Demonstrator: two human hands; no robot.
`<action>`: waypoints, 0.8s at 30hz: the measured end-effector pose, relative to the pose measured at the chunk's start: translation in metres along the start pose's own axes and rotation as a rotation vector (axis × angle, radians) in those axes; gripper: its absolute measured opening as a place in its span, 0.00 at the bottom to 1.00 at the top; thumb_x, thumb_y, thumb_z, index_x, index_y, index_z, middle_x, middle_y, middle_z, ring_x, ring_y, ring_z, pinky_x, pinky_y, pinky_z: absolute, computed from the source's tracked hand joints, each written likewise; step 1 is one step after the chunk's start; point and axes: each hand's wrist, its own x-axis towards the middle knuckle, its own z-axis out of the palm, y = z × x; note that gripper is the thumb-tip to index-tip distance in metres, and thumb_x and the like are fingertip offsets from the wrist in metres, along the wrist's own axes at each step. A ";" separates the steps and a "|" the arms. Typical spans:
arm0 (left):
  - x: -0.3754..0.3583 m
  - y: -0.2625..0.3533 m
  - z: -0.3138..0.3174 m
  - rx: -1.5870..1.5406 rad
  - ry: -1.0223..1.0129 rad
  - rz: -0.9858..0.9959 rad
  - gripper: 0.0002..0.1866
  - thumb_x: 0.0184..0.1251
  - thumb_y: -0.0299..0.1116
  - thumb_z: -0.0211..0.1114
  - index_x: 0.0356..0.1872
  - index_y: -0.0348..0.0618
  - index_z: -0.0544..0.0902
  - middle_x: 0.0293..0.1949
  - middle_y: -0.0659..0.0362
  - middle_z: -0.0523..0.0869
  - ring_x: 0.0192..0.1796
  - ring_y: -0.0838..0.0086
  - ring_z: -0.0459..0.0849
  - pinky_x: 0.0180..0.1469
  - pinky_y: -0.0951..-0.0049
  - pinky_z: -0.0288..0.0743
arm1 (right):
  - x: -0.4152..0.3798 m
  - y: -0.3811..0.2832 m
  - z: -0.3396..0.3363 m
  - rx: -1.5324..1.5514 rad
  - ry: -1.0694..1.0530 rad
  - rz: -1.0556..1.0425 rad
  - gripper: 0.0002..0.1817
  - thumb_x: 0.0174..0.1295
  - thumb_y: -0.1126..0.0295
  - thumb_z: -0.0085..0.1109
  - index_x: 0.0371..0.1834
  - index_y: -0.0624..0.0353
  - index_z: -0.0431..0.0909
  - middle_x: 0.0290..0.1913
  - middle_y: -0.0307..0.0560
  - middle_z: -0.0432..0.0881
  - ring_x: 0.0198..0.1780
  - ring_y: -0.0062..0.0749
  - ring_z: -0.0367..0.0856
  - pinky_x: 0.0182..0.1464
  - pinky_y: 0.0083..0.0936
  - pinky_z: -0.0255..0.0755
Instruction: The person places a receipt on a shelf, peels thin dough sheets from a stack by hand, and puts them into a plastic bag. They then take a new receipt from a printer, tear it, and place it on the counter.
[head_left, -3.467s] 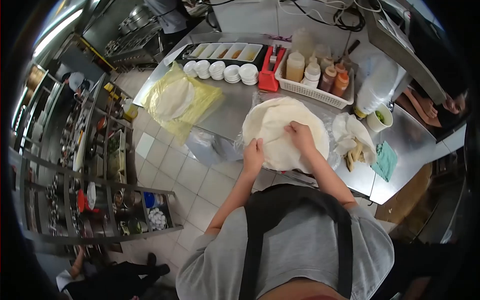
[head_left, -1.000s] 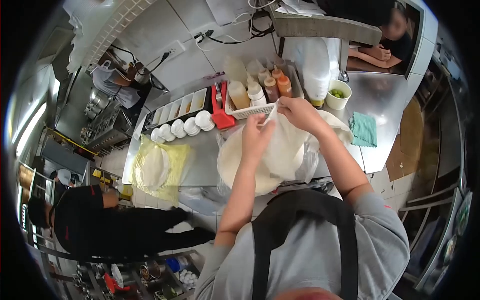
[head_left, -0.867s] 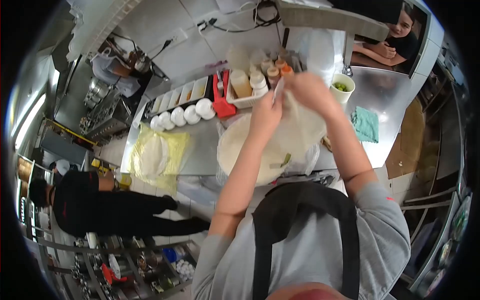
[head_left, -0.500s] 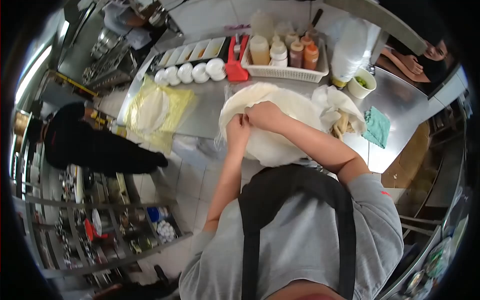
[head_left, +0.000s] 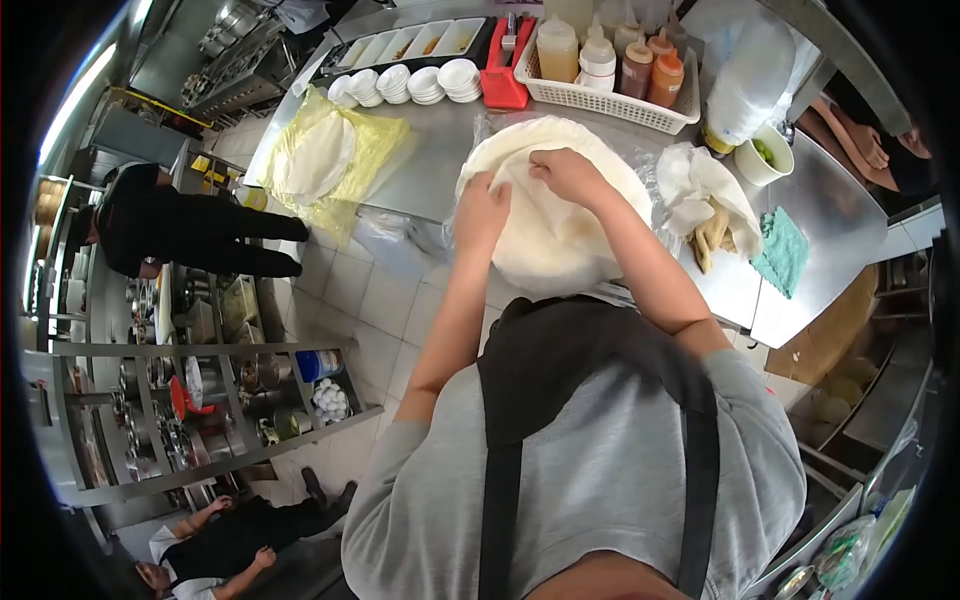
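Pinching at the pale round sheets [head_left: 570, 240], the wearer bends over a metal table [head_left: 425, 160]. The left hand [head_left: 482, 212] is nearly closed, fingers curled on the left part of the sheets; the right hand [head_left: 567, 176] is also curled nearly shut, gripping a fold nearer the middle. The sheets lie near the table's front edge, with clear plastic [head_left: 648, 172] around them.

To the left, another pale round [head_left: 318, 157] rests on yellow plastic [head_left: 382, 140]. Behind stand stacks of small white bowls [head_left: 424, 85], a tray of white containers [head_left: 415, 42], a red device [head_left: 503, 70] and a white basket [head_left: 615, 104] of bottles [head_left: 597, 62]. To the right are a crumpled white cloth [head_left: 700, 180] with brownish pieces [head_left: 711, 238], a green cloth [head_left: 782, 252] and a white tub [head_left: 765, 160] holding green items.

Pale tiles [head_left: 385, 300] cover the floor. On the left, a person in black [head_left: 190, 225] stands by metal shelves [head_left: 215, 350] holding pots and a blue container [head_left: 318, 365]; another person [head_left: 240, 545] shows at lower left, and folded arms [head_left: 858, 140] at upper right.
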 end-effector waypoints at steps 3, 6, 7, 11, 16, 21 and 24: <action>0.019 0.004 0.014 -0.202 -0.220 -0.013 0.15 0.57 0.39 0.60 0.34 0.33 0.78 0.30 0.42 0.81 0.38 0.48 0.79 0.40 0.60 0.71 | -0.007 -0.002 -0.009 -0.164 0.008 0.051 0.12 0.55 0.62 0.55 0.38 0.56 0.78 0.38 0.53 0.81 0.43 0.45 0.79 0.44 0.37 0.71; 0.015 0.013 0.019 -0.275 -0.175 -0.058 0.15 0.57 0.39 0.61 0.34 0.34 0.79 0.29 0.43 0.81 0.36 0.49 0.79 0.38 0.61 0.71 | -0.012 -0.011 -0.006 -0.023 0.131 0.014 0.13 0.54 0.63 0.56 0.38 0.58 0.77 0.37 0.53 0.81 0.42 0.46 0.79 0.43 0.38 0.71; 0.013 0.012 0.020 -0.366 -0.159 -0.085 0.15 0.57 0.39 0.61 0.32 0.34 0.79 0.26 0.45 0.80 0.30 0.54 0.78 0.35 0.65 0.70 | -0.010 -0.011 -0.005 -0.018 0.138 0.024 0.13 0.54 0.63 0.56 0.38 0.58 0.77 0.37 0.53 0.81 0.42 0.46 0.79 0.43 0.38 0.71; 0.011 0.019 0.003 -0.194 -0.082 -0.118 0.15 0.57 0.39 0.63 0.25 0.34 0.77 0.19 0.49 0.77 0.21 0.63 0.73 0.29 0.70 0.68 | -0.007 -0.010 -0.002 0.091 0.116 0.089 0.14 0.52 0.63 0.57 0.40 0.58 0.74 0.36 0.54 0.81 0.41 0.48 0.79 0.42 0.39 0.71; 0.007 0.023 0.002 -0.197 -0.006 -0.082 0.15 0.57 0.38 0.63 0.24 0.35 0.77 0.18 0.49 0.76 0.20 0.66 0.72 0.28 0.68 0.67 | -0.012 -0.016 0.000 0.009 0.202 0.172 0.13 0.52 0.64 0.57 0.37 0.59 0.74 0.35 0.55 0.81 0.39 0.48 0.79 0.40 0.39 0.72; 0.003 0.023 0.003 -0.279 -0.062 -0.110 0.13 0.56 0.38 0.63 0.25 0.36 0.78 0.23 0.45 0.80 0.27 0.50 0.78 0.30 0.62 0.70 | -0.001 -0.017 0.013 -0.093 0.336 -0.074 0.11 0.52 0.65 0.55 0.33 0.61 0.73 0.29 0.53 0.80 0.35 0.45 0.80 0.37 0.38 0.73; -0.001 0.017 0.000 -0.243 -0.024 -0.042 0.12 0.57 0.37 0.62 0.27 0.35 0.79 0.19 0.49 0.79 0.20 0.65 0.74 0.28 0.68 0.68 | 0.002 -0.018 0.020 -0.102 0.314 -0.066 0.10 0.52 0.65 0.54 0.32 0.61 0.74 0.28 0.53 0.80 0.32 0.45 0.80 0.35 0.38 0.73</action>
